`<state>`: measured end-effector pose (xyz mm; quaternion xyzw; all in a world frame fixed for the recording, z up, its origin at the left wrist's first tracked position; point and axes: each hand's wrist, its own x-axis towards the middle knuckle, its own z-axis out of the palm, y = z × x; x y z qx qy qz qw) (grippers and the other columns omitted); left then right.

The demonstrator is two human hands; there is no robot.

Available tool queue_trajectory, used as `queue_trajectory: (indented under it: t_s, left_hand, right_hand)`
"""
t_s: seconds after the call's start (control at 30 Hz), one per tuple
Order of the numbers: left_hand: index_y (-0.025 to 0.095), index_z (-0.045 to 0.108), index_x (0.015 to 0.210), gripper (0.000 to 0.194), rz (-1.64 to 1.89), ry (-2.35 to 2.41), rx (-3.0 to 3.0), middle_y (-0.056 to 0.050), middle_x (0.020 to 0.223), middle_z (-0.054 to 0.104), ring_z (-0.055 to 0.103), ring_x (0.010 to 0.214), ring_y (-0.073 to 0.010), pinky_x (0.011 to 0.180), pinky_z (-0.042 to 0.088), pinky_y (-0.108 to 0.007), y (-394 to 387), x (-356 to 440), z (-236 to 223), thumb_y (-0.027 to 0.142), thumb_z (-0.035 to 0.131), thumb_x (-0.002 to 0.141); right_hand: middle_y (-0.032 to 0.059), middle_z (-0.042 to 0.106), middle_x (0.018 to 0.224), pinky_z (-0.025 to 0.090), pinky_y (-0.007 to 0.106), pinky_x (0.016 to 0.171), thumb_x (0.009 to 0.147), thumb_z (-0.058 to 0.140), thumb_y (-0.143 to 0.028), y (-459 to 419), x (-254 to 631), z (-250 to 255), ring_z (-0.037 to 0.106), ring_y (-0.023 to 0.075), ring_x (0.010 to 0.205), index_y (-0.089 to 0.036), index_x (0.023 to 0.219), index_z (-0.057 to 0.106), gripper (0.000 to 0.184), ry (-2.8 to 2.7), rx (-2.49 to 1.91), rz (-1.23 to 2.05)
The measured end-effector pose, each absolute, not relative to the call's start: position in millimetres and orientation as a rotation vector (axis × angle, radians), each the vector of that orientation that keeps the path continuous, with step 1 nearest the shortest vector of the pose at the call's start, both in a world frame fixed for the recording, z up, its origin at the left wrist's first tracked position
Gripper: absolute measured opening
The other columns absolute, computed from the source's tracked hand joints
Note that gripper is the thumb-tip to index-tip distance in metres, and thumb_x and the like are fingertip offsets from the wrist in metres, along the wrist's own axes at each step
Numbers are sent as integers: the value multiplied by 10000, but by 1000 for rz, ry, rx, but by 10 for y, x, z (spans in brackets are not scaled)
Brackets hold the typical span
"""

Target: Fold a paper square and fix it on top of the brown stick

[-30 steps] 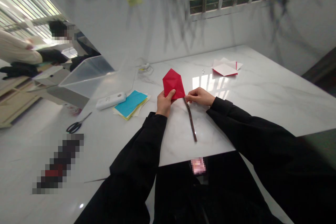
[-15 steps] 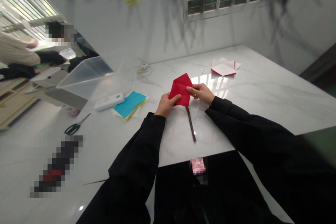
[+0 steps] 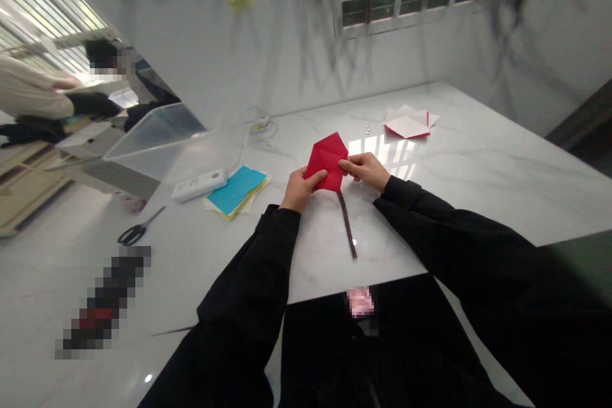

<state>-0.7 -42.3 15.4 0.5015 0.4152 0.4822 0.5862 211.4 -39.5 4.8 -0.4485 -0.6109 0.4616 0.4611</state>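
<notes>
A folded piece of red paper [image 3: 329,152] is held up above the table between both hands. My left hand [image 3: 300,189] grips its lower left side, thumb lying across the front. At the right edge, my right hand [image 3: 367,169] pinches the paper between thumb and fingers. The fingers behind the paper are partly hidden. Below it a thin dark brown stick [image 3: 348,226] lies on the white marbled table [image 3: 315,255], its upper end reaching the paper's lower edge; whether they are joined I cannot tell.
Left of my hands are blue and yellow sheets [image 3: 238,190], a white elongated device [image 3: 199,185], black scissors [image 3: 136,231] and a clear plastic bin [image 3: 157,134]. Pale and red papers [image 3: 408,123] lie at the back right. Another person [image 3: 33,86] is at far left.
The red paper and my left hand have shifted slightly left. My right hand's pinch at the paper's edge has stayed nearly in place; everything else looks the same.
</notes>
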Motion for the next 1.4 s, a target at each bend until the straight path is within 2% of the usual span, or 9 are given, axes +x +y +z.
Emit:
queue_trajectory:
  t_s: [0.3,0.47,0.87,1.0,1.17,1.27,1.4]
  left_hand:
    - [102,757,940,479,1144,975,1128,-86,891,779,704,773,-195,785,564,-329,-422,-4,163,377,932,589]
    - [104,758,950,484,1120,985,1133,-81,868,779,707,786,-207,792,563,-335,-435,-2,186,377,928,588]
    - [107,761,938,477,1124,997,1133,-73,843,774,706,790,-213,788,558,-339,-421,-2,164,374,929,581]
    - [106,763,906,454,1061,998,1162,-73,826,769,689,735,-194,737,538,-310,-393,-30,135,384,927,586]
    - [97,784,925,458,885,964,1256,-83,838,775,679,702,-186,703,519,-293,-391,-72,117,382,929,597]
    - [103,791,920,442,841,960,1288,-84,861,784,680,701,-183,694,516,-286,-410,-80,136,385,929,608]
    - [112,799,926,442,816,979,1297,-91,891,792,691,712,-197,705,529,-302,-411,-81,144,393,928,610]
  right_hand:
    - [-33,474,505,292,248,473,805,699,-719,-423,2105,62,405,91,477,-161,680,654,574,-1670,-1087,1208]
    - [-36,491,551,309,247,478,773,756,-687,-428,2097,76,402,85,495,-169,697,639,536,-1546,-1100,1203]
    - [-10,535,603,327,238,465,789,742,-684,-427,2066,51,409,88,518,-177,669,622,535,-1497,-1125,1148]
    - [-8,543,646,379,216,472,759,761,-706,-441,2053,105,465,100,572,-183,761,648,535,-1364,-1064,1226]
    - [26,673,854,461,208,527,697,825,-658,-414,2097,144,589,122,695,-191,918,657,543,-1168,-1020,1240]
    - [33,695,854,510,249,583,666,850,-612,-385,2111,118,627,153,730,-193,911,630,533,-1157,-1007,1218]
    - [32,694,821,540,305,695,709,814,-557,-371,2103,101,641,177,774,-198,862,620,436,-1247,-987,1077]
